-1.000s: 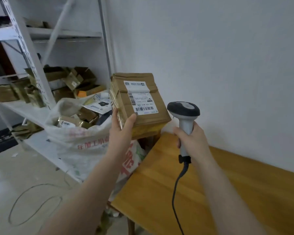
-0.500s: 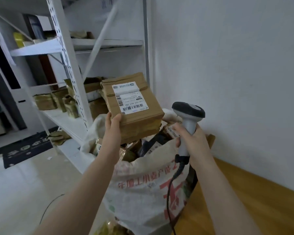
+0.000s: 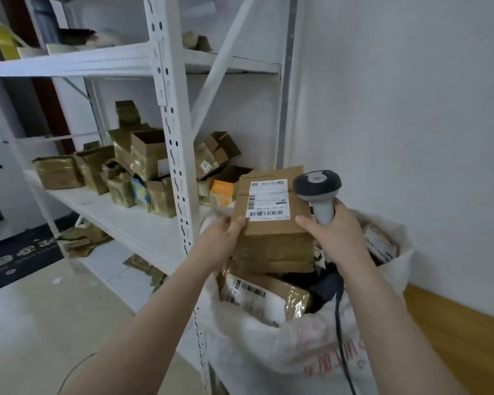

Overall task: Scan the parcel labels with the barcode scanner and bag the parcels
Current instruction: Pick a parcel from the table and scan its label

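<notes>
The left hand [image 3: 221,240] is gripping the parcel [image 3: 271,243] at its near left corner, with the thumb lying on the top face and the other fingers [image 3: 226,223] curling round the side. It is holding the parcel just above the open mouth of the bag [image 3: 268,349]. The parcel is a brown taped carton, tilted so that its top is facing the camera. A white label [image 3: 268,201] with barcodes is sitting on that top face.

The right hand [image 3: 337,235] is clasping the handle of the scanner, fingers wrapped tight round the grey grip. Its thumb is reaching across and lying against the parcel's right edge. The scanner [image 3: 317,183] is standing upright just beside the parcel's far right corner, its dark head level with the label. Its black cable [image 3: 340,323] is hanging down past the wrist and over the front of the bag.

The bag is a white woven sack with red print, and other parcels [image 3: 257,292] are lying inside it under the held one. It is standing between a white metal rack [image 3: 171,138] on the left and a wooden surface [image 3: 462,337] on the right. Open and crumpled boxes [image 3: 143,161] are cluttering the rack's middle shelf, an orange box [image 3: 222,187] among them. A dark mat [image 3: 17,252] is lying on the floor at far left.
</notes>
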